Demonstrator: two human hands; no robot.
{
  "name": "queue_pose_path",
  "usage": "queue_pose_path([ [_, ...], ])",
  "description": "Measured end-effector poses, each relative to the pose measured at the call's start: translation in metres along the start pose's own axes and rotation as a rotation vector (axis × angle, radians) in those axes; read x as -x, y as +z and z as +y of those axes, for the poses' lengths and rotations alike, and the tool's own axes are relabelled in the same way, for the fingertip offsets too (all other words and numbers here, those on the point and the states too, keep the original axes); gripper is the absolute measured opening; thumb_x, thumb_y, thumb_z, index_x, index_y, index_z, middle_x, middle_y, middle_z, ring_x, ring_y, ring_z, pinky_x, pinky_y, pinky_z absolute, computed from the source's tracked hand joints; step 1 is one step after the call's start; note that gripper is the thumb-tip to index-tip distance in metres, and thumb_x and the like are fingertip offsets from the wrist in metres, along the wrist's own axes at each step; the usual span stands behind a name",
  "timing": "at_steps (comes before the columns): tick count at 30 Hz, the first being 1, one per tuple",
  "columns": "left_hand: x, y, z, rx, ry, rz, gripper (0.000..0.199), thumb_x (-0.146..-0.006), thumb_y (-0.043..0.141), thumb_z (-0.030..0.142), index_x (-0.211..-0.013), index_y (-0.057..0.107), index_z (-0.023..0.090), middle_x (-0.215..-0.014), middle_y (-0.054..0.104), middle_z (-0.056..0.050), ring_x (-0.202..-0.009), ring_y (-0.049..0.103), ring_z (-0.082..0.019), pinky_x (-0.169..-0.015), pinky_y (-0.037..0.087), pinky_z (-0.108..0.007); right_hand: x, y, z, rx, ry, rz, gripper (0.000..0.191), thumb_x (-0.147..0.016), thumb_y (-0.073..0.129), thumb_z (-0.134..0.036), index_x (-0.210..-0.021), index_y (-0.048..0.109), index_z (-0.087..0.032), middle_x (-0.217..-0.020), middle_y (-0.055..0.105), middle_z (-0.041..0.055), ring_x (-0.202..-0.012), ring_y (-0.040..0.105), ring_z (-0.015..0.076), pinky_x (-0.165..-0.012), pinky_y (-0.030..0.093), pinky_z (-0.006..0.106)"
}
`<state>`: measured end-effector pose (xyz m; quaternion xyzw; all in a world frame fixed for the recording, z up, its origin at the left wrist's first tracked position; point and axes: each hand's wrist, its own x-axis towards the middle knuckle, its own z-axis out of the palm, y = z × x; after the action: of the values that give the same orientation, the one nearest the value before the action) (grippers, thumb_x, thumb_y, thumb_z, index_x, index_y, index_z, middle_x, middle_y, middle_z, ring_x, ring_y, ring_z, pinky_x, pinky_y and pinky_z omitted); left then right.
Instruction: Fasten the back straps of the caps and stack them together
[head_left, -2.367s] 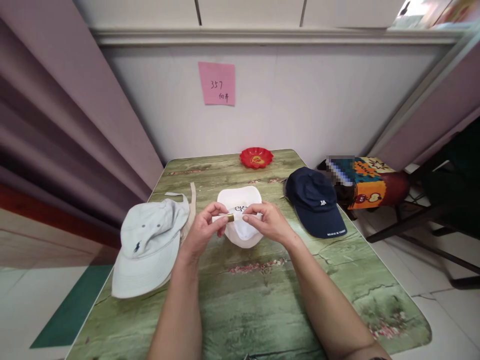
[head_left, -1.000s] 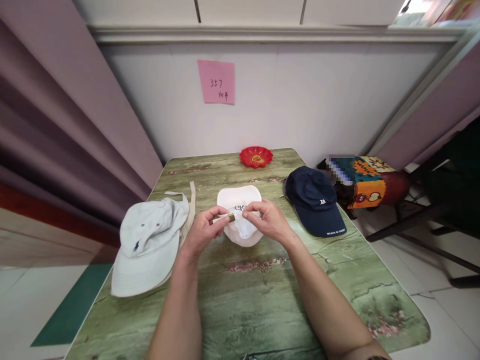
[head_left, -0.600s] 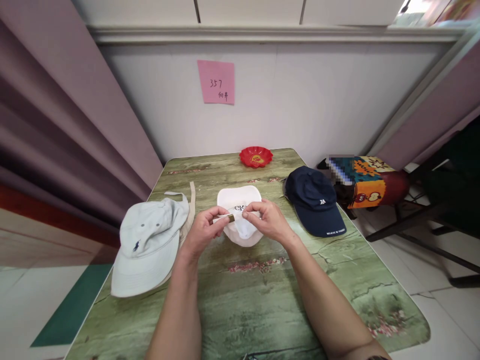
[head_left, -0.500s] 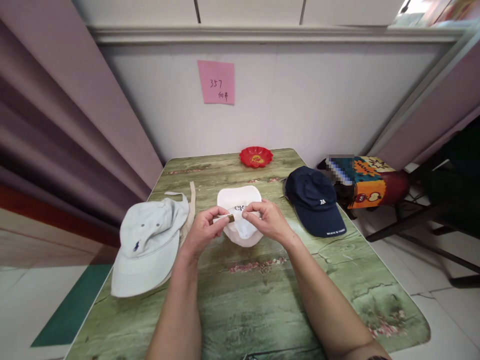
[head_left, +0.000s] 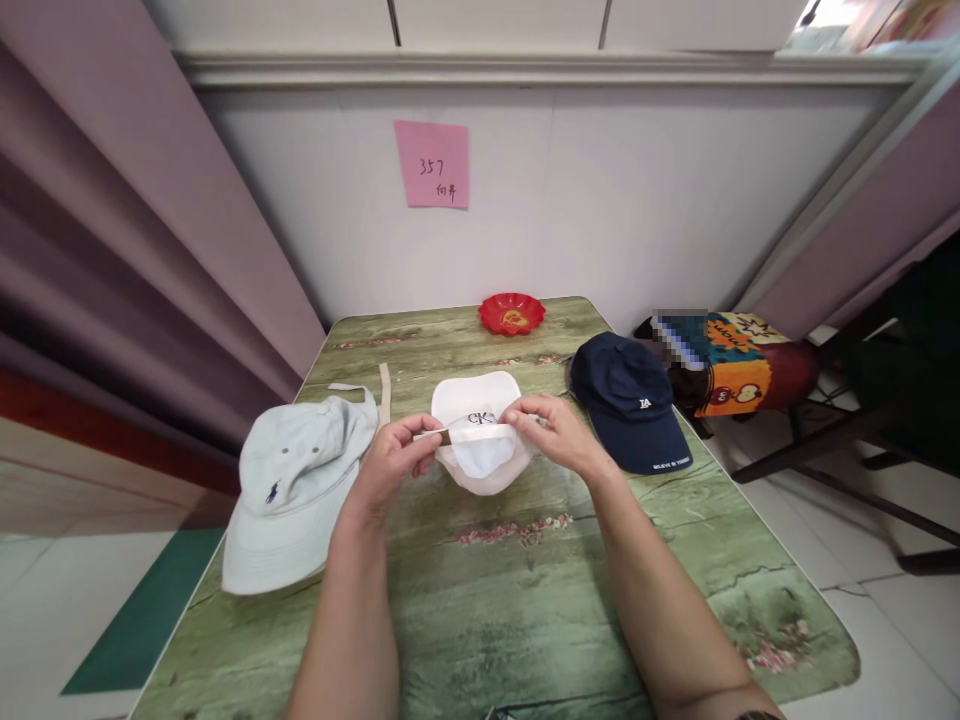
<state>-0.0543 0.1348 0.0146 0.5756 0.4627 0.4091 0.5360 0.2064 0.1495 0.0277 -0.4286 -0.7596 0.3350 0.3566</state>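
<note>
A white cap (head_left: 484, 470) with dark "CK" letters lies in the middle of the table, brim toward the wall and back opening toward me. Its white strap (head_left: 484, 432) runs straight across the opening. My left hand (head_left: 399, 450) pinches the strap's left end at a small brownish buckle (head_left: 445, 437). At the right end of the strap, my right hand (head_left: 551, 428) grips with thumb and fingertips. To the left of my left hand rests a pale cap (head_left: 296, 480) with a dark logo. A navy cap (head_left: 626, 395) lies beyond my right hand.
Near the wall stands a red scalloped dish (head_left: 511, 314). A beige strap end (head_left: 385, 385) sticks out beside the pale cap. Right of the green table (head_left: 510, 600) is a stool with a colourful printed cover (head_left: 731, 390). A pink note (head_left: 433, 165) hangs on the wall.
My hands have moved apart, the left one leftward and the right one rightward. The strap, whose ends were separate near the buckle, now stretches in one line through it.
</note>
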Motion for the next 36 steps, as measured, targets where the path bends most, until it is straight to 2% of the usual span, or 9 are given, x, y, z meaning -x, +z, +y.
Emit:
queue_pose_path([
  [4, -0.0005, -0.0043, -0.0026, 0.007, 0.015, 0.026, 0.023, -0.081, 0.069, 0.039, -0.086, 0.063, 0.017, -0.051, 0.047, 0.005, -0.045, 0.038, -0.008, -0.046, 0.027, -0.020, 0.0003, -0.0052, 0.0056, -0.001, 0.008, -0.018, 0.038, -0.098, 0.045, -0.040, -0.090, 0.076, -0.019, -0.085, 0.075, 0.0018, -0.078, 0.062, 0.0176, -0.073, 0.041, 0.027],
  [12, 0.0002, -0.0063, -0.0038, -0.006, 0.000, -0.001, 0.028, -0.083, 0.069, 0.042, -0.096, 0.064, 0.017, -0.053, 0.048, 0.005, -0.045, 0.038, -0.008, -0.044, 0.027, -0.020, 0.0018, -0.0026, 0.0044, -0.043, 0.092, -0.066, 0.028, -0.088, 0.060, -0.042, -0.083, 0.073, -0.017, -0.080, 0.069, 0.0015, -0.077, 0.058, 0.0162, -0.058, 0.035, 0.022],
  [18, 0.0009, -0.0063, -0.0035, -0.030, 0.010, -0.001, 0.026, -0.085, 0.068, 0.042, -0.091, 0.066, 0.017, -0.052, 0.045, 0.006, -0.045, 0.036, -0.008, -0.045, 0.026, -0.020, 0.0014, -0.0020, 0.0071, -0.082, 0.045, -0.069, 0.031, -0.091, 0.054, -0.042, -0.078, 0.066, -0.017, -0.071, 0.061, -0.0005, -0.069, 0.052, 0.0135, -0.060, 0.035, 0.023],
  [24, -0.0003, -0.0052, -0.0034, -0.054, 0.005, 0.014, 0.029, -0.081, 0.071, 0.045, -0.087, 0.068, 0.017, -0.056, 0.048, 0.004, -0.048, 0.038, -0.008, -0.046, 0.028, -0.021, 0.0003, 0.0015, 0.0077, -0.071, 0.023, -0.056, 0.030, -0.092, 0.053, -0.040, -0.078, 0.067, -0.017, -0.073, 0.063, 0.0003, -0.073, 0.055, 0.0150, -0.066, 0.039, 0.024],
  [31, -0.0005, -0.0026, -0.0020, -0.064, -0.018, 0.025, 0.029, -0.080, 0.071, 0.044, -0.079, 0.065, 0.016, -0.054, 0.042, 0.005, -0.047, 0.030, -0.007, -0.045, 0.019, -0.021, 0.0012, -0.0016, 0.0040, -0.046, 0.025, -0.052, 0.032, -0.092, 0.053, -0.040, -0.075, 0.066, -0.017, -0.071, 0.061, 0.0007, -0.076, 0.055, 0.0162, -0.068, 0.039, 0.025],
  [36, 0.0008, -0.0011, 0.0009, -0.066, -0.023, 0.042, 0.029, -0.077, 0.073, 0.043, -0.075, 0.064, 0.015, -0.056, 0.042, 0.004, -0.049, 0.029, -0.006, -0.045, 0.018, -0.021, 0.0014, -0.0022, 0.0024, -0.011, -0.006, -0.079, 0.034, -0.094, 0.050, -0.039, -0.072, 0.063, -0.017, -0.070, 0.059, 0.0003, -0.074, 0.053, 0.0150, -0.067, 0.038, 0.024],
])
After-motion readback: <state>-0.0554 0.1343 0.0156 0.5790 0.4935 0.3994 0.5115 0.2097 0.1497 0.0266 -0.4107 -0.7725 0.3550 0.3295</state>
